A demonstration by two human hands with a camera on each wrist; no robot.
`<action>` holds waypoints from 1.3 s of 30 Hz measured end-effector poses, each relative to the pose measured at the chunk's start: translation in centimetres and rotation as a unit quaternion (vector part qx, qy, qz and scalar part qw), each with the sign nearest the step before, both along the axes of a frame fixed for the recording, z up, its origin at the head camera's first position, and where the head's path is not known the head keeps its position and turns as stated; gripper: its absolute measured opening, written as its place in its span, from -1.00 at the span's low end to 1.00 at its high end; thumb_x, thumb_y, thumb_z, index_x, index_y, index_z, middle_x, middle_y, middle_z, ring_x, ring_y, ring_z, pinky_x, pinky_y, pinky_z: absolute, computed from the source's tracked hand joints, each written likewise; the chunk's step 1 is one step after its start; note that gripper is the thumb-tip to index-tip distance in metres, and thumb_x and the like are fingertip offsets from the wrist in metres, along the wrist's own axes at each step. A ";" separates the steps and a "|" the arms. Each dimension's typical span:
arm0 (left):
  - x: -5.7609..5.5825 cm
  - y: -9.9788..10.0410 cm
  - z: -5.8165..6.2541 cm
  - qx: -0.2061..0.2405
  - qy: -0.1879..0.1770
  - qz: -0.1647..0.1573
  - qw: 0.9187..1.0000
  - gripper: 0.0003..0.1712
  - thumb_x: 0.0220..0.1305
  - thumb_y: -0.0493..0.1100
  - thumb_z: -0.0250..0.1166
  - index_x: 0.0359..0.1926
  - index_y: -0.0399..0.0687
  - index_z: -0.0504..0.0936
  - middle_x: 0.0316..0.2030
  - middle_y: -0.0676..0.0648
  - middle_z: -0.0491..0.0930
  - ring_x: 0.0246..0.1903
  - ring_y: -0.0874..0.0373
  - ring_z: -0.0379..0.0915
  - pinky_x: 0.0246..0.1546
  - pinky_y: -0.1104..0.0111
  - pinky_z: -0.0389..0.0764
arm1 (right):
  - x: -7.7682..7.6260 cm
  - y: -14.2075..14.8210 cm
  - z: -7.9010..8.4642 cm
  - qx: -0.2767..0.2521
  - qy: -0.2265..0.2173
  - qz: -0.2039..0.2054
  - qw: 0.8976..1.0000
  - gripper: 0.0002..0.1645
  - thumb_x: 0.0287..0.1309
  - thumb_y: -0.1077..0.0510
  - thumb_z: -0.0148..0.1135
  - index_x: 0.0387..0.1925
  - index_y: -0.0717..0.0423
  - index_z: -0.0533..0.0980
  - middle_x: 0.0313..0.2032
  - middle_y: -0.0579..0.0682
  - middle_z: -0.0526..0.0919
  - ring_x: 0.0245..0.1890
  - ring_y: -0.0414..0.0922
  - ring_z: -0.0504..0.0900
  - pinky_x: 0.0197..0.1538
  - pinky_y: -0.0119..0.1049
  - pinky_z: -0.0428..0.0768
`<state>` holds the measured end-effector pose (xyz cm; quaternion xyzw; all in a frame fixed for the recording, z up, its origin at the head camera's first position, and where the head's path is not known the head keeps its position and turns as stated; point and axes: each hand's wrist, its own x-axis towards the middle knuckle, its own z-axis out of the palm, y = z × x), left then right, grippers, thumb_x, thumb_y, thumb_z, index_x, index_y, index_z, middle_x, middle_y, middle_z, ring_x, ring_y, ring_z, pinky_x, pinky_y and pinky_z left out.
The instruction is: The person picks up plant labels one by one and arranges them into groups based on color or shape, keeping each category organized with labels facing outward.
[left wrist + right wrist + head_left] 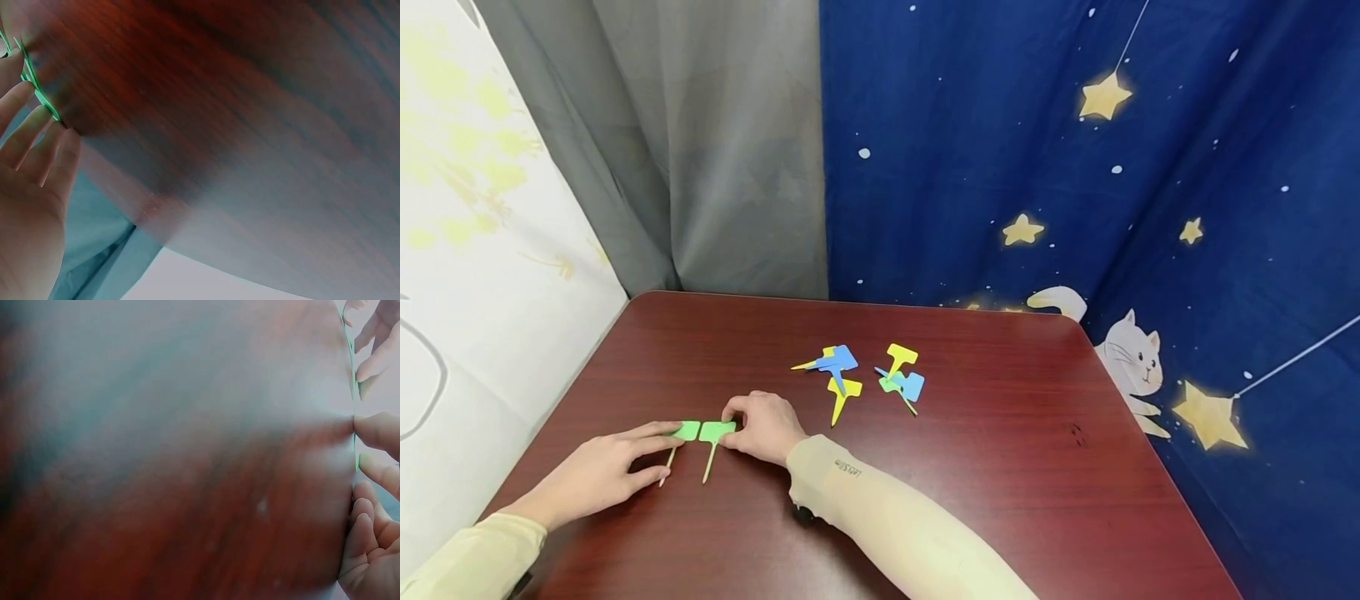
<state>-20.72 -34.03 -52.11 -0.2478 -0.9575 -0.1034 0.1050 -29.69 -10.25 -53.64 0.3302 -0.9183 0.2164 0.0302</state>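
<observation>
Two green T-shaped plant labels lie side by side on the table in the head view, stems toward me. My left hand (606,468) rests its extended fingers on the left green label (687,431), the thumb near its stem. The right green label (715,431) is pinched at its right end between thumb and forefinger of my right hand (767,427). In the left wrist view, the left hand (31,200) has its fingertips at a green edge. The right wrist view catches the right hand (378,550) at the frame's edge, its other fingers curled.
Farther back on the brown table (1000,467) lies a loose pile of yellow and blue labels (842,358). Beside it, another pile holds a yellow label (902,353), a blue label (913,387) and a green one. Curtains hang behind the table.
</observation>
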 end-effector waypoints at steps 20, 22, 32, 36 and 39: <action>-0.9 2.9 1.6 0.024 -0.010 -0.025 0.999 -0.48 0.06 0.18 0.28 0.08 0.22 0.54 0.15 0.19 0.38 0.04 0.24 0.39 -0.15 0.20 0.47 | -3.6 4.1 4.5 0.115 -0.050 0.060 0.990 -0.64 -0.04 -0.22 0.28 -0.14 -0.36 0.50 -0.35 -0.33 0.44 -0.42 -0.37 0.39 -0.40 -0.44 0.39; -0.8 3.3 1.2 0.025 -0.015 -0.031 0.999 -0.47 0.07 0.19 0.27 0.08 0.20 0.54 0.16 0.17 0.37 0.06 0.23 0.37 -0.13 0.21 0.46 | -3.9 5.1 5.0 0.139 -0.028 0.072 0.987 -0.64 -0.01 -0.22 0.25 -0.12 -0.34 0.49 -0.33 -0.31 0.42 -0.41 -0.35 0.39 -0.41 -0.43 0.40; -0.5 4.4 0.1 0.017 -0.039 -0.057 0.997 -0.37 0.12 0.20 0.22 0.23 0.30 0.37 0.24 0.11 0.28 0.20 0.09 0.21 0.03 0.14 0.31 | -5.2 10.4 7.4 0.223 0.060 0.125 0.965 -0.63 0.05 -0.12 0.22 -0.07 -0.24 0.50 -0.25 -0.23 0.44 -0.32 -0.28 0.44 -0.33 -0.37 0.44; -0.7 4.4 0.1 0.019 -0.036 -0.063 0.997 -0.36 0.11 0.20 0.23 0.24 0.28 0.36 0.25 0.11 0.26 0.21 0.10 0.20 0.09 0.16 0.26 | -5.7 12.2 8.3 0.238 0.088 0.120 0.960 -0.62 0.04 -0.13 0.22 -0.06 -0.24 0.51 -0.26 -0.23 0.45 -0.28 -0.25 0.43 -0.34 -0.31 0.40; -1.0 4.4 0.0 0.019 -0.032 -0.063 0.997 -0.35 0.10 0.19 0.25 0.23 0.24 0.39 0.25 0.13 0.26 0.21 0.13 0.19 0.10 0.13 0.26 | -6.1 13.5 8.6 0.236 0.104 0.112 0.960 -0.62 0.02 -0.12 0.23 -0.06 -0.24 0.53 -0.27 -0.21 0.45 -0.29 -0.22 0.42 -0.36 -0.29 0.37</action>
